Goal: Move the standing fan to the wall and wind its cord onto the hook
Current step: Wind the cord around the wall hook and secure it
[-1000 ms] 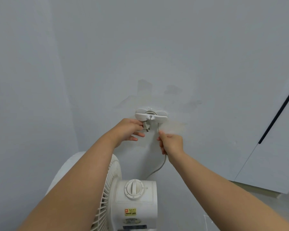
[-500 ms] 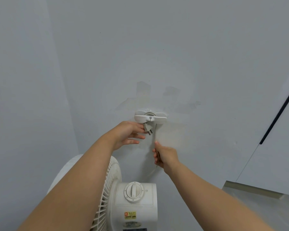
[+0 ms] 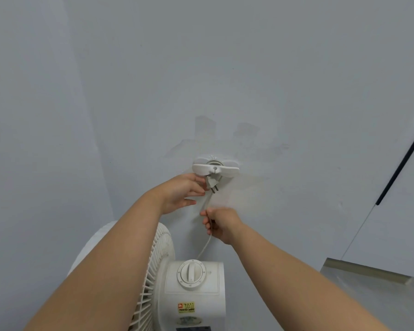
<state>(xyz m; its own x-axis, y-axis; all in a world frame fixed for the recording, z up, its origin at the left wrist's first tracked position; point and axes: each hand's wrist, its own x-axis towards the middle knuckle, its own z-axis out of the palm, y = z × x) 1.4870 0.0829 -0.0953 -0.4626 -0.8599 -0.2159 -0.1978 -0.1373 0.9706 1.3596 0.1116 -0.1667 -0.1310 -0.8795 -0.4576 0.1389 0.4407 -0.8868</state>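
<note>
A white standing fan [image 3: 194, 290] stands close to the wall below me, its grille to the left and a round dial on top of its motor housing. A white hook [image 3: 215, 168] is fixed to the wall above it. The grey plug [image 3: 212, 182] hangs just under the hook, and my left hand [image 3: 181, 193] pinches it with its fingertips. The white cord [image 3: 204, 204] runs down from the plug to the fan. My right hand [image 3: 221, 224] grips the cord a short way below the plug.
The pale wall [image 3: 225, 80] fills most of the view, with a corner at the left. A white cabinet door [image 3: 397, 199] with a dark edge strip stands at the right, a wooden ledge [image 3: 368, 271] beneath it.
My right hand has slid down the cord and to the left, away from the hook. The plug now shows below the hook. My left hand has stayed at the plug.
</note>
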